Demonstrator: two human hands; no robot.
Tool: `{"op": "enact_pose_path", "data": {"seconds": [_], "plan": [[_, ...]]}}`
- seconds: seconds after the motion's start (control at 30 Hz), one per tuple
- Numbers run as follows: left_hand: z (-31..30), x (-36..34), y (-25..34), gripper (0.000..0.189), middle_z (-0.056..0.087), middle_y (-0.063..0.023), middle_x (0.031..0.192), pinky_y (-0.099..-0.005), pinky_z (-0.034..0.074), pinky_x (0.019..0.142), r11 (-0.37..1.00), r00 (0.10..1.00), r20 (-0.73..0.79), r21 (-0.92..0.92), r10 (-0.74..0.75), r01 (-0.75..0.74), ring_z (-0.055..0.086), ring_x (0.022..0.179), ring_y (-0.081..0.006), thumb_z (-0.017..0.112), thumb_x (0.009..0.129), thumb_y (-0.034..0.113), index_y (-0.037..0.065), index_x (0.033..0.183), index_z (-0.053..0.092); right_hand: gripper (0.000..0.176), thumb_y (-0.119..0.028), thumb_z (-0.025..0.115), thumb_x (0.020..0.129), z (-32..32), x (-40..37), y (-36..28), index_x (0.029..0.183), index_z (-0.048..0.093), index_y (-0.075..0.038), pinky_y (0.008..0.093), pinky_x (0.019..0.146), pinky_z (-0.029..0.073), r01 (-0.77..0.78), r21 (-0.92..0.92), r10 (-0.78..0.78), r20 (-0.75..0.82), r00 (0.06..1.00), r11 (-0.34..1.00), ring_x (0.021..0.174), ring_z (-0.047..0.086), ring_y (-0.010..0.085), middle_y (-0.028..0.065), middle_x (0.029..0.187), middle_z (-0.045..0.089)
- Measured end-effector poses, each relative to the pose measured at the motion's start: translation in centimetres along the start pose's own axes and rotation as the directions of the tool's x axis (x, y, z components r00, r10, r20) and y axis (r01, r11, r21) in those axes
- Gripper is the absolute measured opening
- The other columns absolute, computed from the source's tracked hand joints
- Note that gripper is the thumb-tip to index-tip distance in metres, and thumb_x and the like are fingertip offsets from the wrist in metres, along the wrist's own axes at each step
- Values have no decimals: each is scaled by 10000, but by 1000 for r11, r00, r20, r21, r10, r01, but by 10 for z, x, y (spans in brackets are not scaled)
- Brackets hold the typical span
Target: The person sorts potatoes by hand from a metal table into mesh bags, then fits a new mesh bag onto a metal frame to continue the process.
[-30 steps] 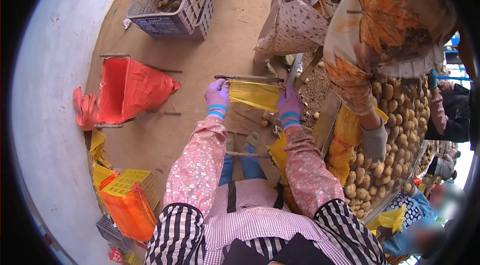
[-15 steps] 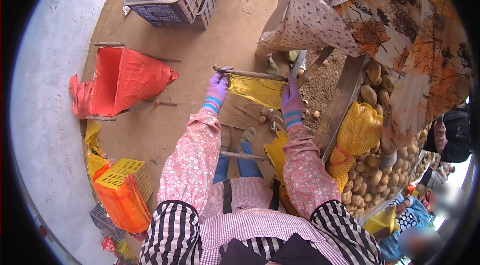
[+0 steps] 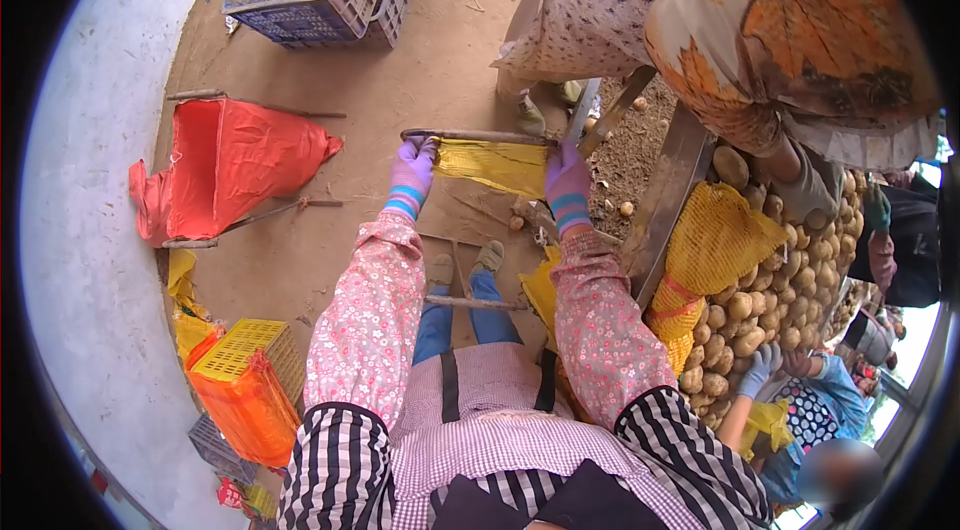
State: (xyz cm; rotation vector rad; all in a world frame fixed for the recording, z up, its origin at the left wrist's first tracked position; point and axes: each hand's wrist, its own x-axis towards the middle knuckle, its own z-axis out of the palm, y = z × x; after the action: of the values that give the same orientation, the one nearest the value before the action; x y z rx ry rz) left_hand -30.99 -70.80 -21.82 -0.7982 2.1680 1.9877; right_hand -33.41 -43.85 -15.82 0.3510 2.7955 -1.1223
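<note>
My left hand (image 3: 411,173), in a purple glove with a striped cuff, is closed at the left end of a thin rod (image 3: 475,136), gripping the edge of a yellow mesh bag (image 3: 492,164). At the rod's other end, my right hand (image 3: 567,180) is closed on the bag's opposite edge. Between both hands the mesh is stretched flat along the rod. A lower bar (image 3: 478,303) of a stand crosses in front of my legs. My fingertips are partly hidden by the gloves' angle.
Potatoes (image 3: 745,315) are heaped on the right behind a metal edge (image 3: 668,195), with a tied yellow mesh sack (image 3: 712,240) beside them. A co-worker in leaf-patterned clothing (image 3: 800,40) bends over them. Leftward are a red bag (image 3: 250,165) on a frame, a potato crate (image 3: 310,15) and a yellow crate (image 3: 250,350).
The yellow mesh now looks straighter between my hands, and the rod is more level. The co-worker has bent further over the potatoes. The whole view has shifted slightly.
</note>
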Motion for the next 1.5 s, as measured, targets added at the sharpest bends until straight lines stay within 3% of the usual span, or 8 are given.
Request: {"op": "enact_pose_path", "data": {"seconds": [0.3,0.4,0.47,0.57,1.2,1.4,1.47,1.5], "plan": [[-21,-25,14,217,732,-8,995,-263,518,770,976,998,53,216,-23,11,620,850,-70,644,1022,113,34,1209,719,350,-359,534,1042,-1,-33,-7,1268,670,-130,497,917,544,-139,-173,152,64,986,975,1111,677,392,194,1193,717],[-40,-36,22,259,760,-45,980,-310,545,761,870,997,70,490,27,-58,680,812,-126,664,983,120,85,1233,724,342,-347,549,1035,-6,-50,-13,1260,671,-120,507,913,545,-156,-206,181,109,977,966,1113,675,401,193,1187,717],[-50,-51,44,335,739,-147,1073,-425,554,921,688,996,81,720,44,-89,715,1027,-320,691,919,230,114,1232,712,369,-347,557,1015,-12,-57,-16,1266,667,-99,508,943,530,-211,-292,270,181,946,933,1076,672,442,226,1187,711],[-53,-63,65,378,727,-143,1182,-439,540,955,623,996,80,781,-50,-31,692,1120,-314,677,923,286,132,1268,704,384,-346,582,999,-8,-68,0,1286,657,-102,504,937,531,-202,-238,250,195,948,950,1063,678,442,229,1180,712],[-80,-101,70,495,751,-175,1157,-454,524,991,632,880,262,773,-397,56,696,1129,-358,607,928,413,139,1334,677,516,-397,605,982,-40,-122,-7,1374,611,-62,464,1013,499,-410,-143,434,305,847,901,1171,661,413,237,1290,682],[-84,-127,56,403,724,-195,1192,-487,519,960,560,786,363,828,-500,-27,672,1125,-393,484,1002,394,115,1180,714,503,-438,540,1006,-38,-138,21,1306,633,-45,457,997,509,-507,-408,647,386,658,759,1118,681,414,249,1271,683],[-87,-135,52,399,628,-163,1409,-508,481,1036,365,819,428,884,-382,-292,582,1288,-390,415,1031,376,148,1171,711,504,-416,480,1035,-35,-147,31,1272,623,5,461,984,524,31,-534,333,571,751,845,1081,682,452,279,1237,677],[-88,-134,42,399,628,-163,1409,-508,481,1036,361,817,432,884,-382,-299,582,1288,-390,415,1031,376,148,1171,711,504,-416,480,1035,-34,-149,30,1272,623,5,461,984,524,23,-531,335,567,752,847,1081,682,452,279,1237,677]]}}
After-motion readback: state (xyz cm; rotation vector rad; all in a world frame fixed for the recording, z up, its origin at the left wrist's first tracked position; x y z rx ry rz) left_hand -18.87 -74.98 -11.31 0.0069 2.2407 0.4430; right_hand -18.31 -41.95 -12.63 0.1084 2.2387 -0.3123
